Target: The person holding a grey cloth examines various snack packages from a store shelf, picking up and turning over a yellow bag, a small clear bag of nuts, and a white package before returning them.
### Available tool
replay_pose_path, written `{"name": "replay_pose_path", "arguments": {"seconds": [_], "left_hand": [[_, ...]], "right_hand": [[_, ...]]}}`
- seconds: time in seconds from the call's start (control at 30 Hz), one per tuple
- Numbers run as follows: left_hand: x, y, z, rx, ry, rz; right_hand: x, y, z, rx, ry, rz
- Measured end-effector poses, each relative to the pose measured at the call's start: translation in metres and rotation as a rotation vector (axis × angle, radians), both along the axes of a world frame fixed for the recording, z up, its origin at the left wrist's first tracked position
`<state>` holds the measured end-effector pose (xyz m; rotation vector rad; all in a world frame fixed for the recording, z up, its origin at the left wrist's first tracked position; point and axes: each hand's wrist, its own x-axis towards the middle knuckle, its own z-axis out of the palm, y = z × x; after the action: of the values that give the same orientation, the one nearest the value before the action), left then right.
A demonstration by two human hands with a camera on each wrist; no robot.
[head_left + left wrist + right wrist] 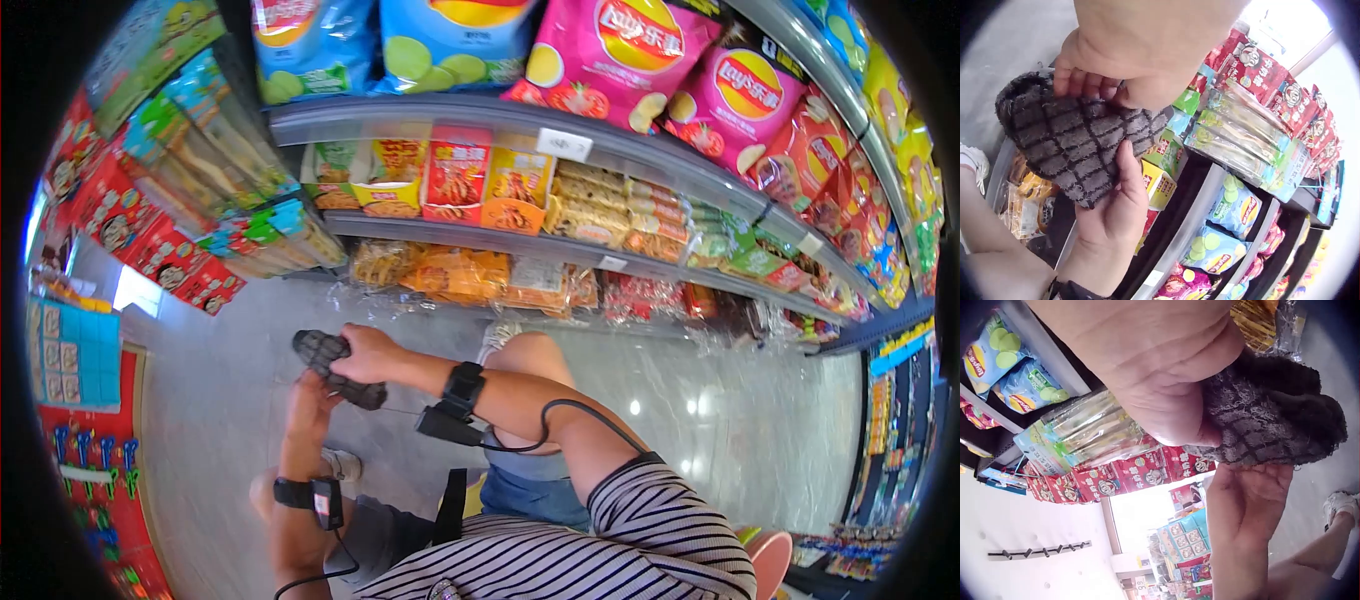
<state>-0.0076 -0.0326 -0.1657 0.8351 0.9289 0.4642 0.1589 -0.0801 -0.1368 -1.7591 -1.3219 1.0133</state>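
A fuzzy dark grey cloth item with a black grid pattern is between both hands, above the floor. My left hand grips its lower side; in the left wrist view that hand has its fingers curled on the cloth. From the other side my right hand holds it, and the right hand's thumb lies on the checked face in the left wrist view. The right wrist view shows the cloth folded, with an opening or fold at one end, and the left palm beneath it.
Shelves of chip bags and snack packets stand ahead, with hanging red packets at the left. Grey tiled floor lies below, between the person's legs and the shelves. A red-edged display stands at far left.
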Motion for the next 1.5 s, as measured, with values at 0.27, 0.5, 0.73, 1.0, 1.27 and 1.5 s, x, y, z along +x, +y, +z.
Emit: {"name": "replay_pose_path", "arguments": {"seconds": [0.27, 0.5, 0.73, 1.0, 1.27, 1.5], "left_hand": [[0.013, -0.038, 0.046, -0.038, 0.012, -0.021], [0.035, -0.018, 0.091, 0.261, -0.107, 0.104], [0.054, -0.006, 0.076, 0.322, 0.002, 0.039], [0.066, -0.028, 0.098, 0.281, -0.316, -0.335], [0.112, -0.055, 0.070, 0.288, -0.216, -0.661], [0.148, -0.082, 0.066, 0.422, -0.020, -0.501]], "right_hand": [[0.018, -0.028, 0.006, -0.010, 0.077, -0.145], [0.038, -0.032, -0.025, 0.004, 0.242, -0.244], [0.050, -0.097, 0.093, 0.164, 0.959, -0.296], [0.062, -0.102, 0.126, 0.265, 0.769, -0.162], [0.132, -0.130, 0.088, 0.295, 0.440, -0.014], [0.175, -0.190, 0.052, 0.249, 0.516, -0.179]]}}
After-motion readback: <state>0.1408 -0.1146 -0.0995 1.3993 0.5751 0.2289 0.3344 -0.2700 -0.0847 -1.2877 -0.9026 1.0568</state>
